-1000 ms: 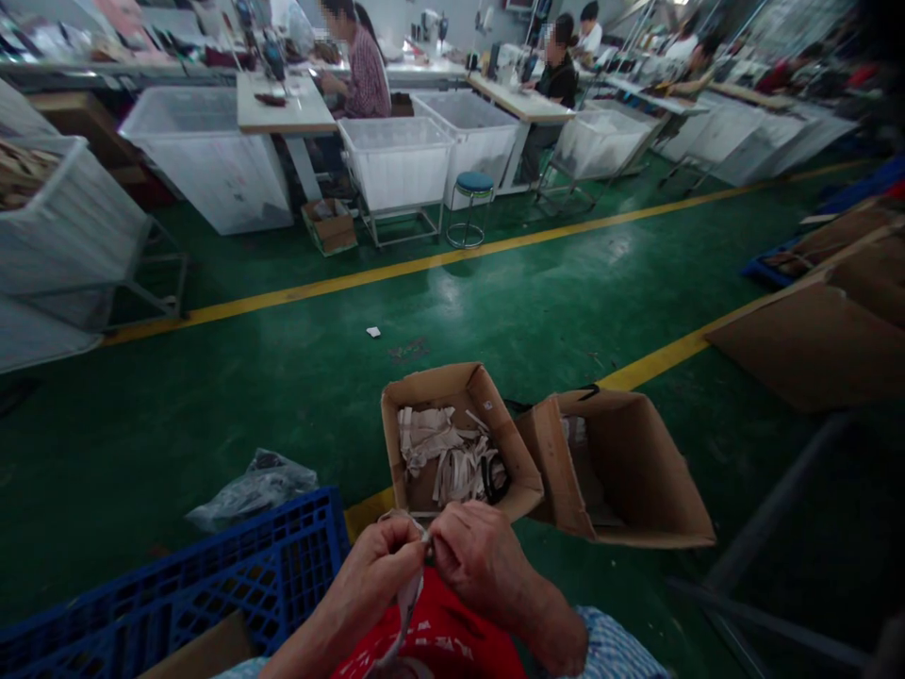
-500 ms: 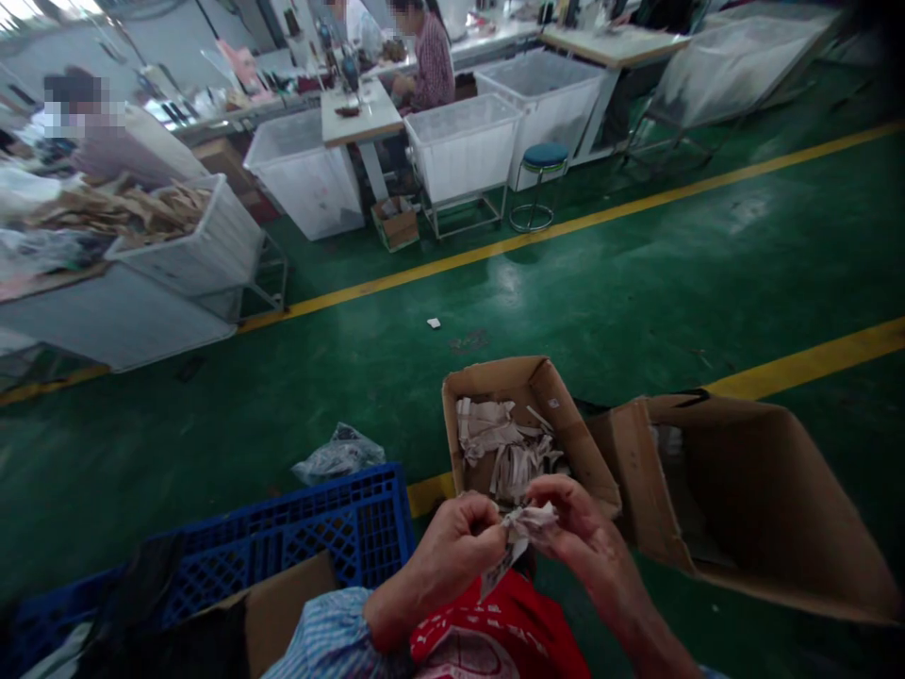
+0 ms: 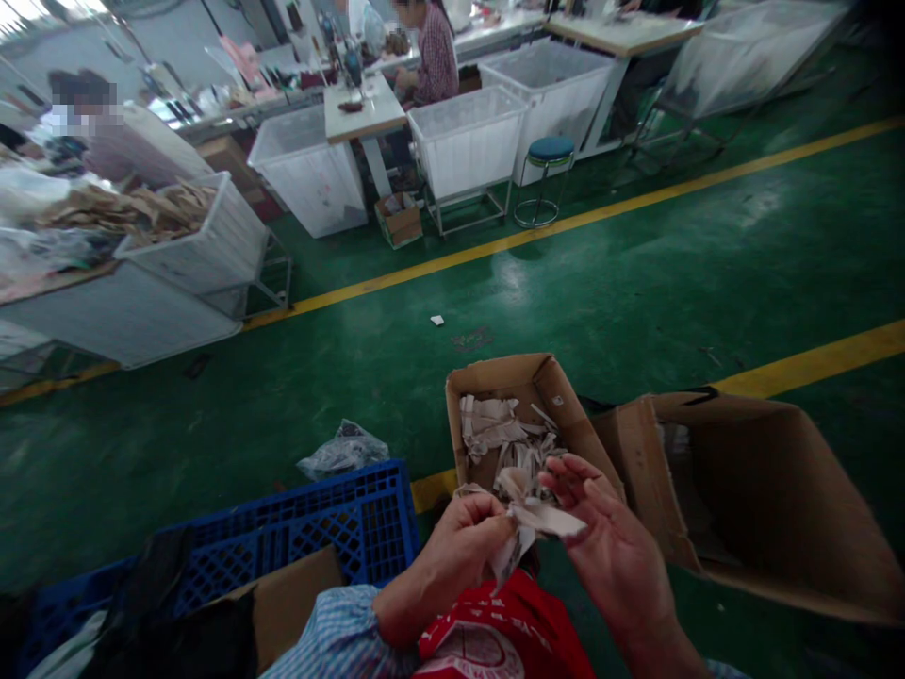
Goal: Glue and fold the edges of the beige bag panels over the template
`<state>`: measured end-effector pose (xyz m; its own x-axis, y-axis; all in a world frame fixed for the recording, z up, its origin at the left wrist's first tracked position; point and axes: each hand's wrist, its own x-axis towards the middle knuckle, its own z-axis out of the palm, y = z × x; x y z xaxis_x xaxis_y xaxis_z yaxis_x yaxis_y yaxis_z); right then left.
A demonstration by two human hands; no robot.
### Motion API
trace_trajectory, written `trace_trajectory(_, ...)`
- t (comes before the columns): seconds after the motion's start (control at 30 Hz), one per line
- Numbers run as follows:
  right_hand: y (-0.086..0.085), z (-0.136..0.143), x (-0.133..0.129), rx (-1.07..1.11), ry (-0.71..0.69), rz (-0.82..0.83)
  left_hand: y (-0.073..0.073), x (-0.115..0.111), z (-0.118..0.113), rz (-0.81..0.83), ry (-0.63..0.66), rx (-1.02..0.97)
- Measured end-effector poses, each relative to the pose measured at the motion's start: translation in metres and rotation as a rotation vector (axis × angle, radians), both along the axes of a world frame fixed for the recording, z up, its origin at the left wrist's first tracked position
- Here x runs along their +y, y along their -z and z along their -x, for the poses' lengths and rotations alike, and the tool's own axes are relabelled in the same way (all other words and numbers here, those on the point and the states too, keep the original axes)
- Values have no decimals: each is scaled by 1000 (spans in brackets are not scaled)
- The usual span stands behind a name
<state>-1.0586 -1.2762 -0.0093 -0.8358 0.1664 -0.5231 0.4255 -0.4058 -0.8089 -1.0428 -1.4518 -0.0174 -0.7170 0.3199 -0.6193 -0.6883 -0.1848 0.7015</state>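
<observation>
A bunch of pale fabric strips (image 3: 544,518) is pinched between the thumb and fingers of my left hand (image 3: 463,542), its loose ends spreading to the right and hanging below. My right hand (image 3: 614,547) is open beside it, palm turned up and fingers apart. One strip end reaches the right palm; whether it touches cannot be made out. Just beyond both hands stands an open cardboard box (image 3: 503,372) with more pale strips (image 3: 489,422) lying in it. Part of that pile is hidden behind my hands.
To the right a larger cardboard box (image 3: 742,415) lies with its opening towards me. A blue plastic pallet (image 3: 382,514) is at the left, with a clear plastic bag (image 3: 343,450) behind it. Across the green floor are white bins (image 3: 467,141), a stool (image 3: 550,151) and seated co-workers.
My right hand has let go of the strips and opened, drawing slightly right. The left hand keeps its pinch, and the strip ends have fanned out.
</observation>
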Motion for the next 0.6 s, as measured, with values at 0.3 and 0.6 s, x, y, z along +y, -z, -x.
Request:
trace_trajectory(0.3, 20, -22, -1, 334, -369, -377, -3, 11, 3, -22, -1, 15)
trace_trajectory(0.6, 0, -24, 12, 493, -506, -523, 10, 19, -8, 232, -52, 129)
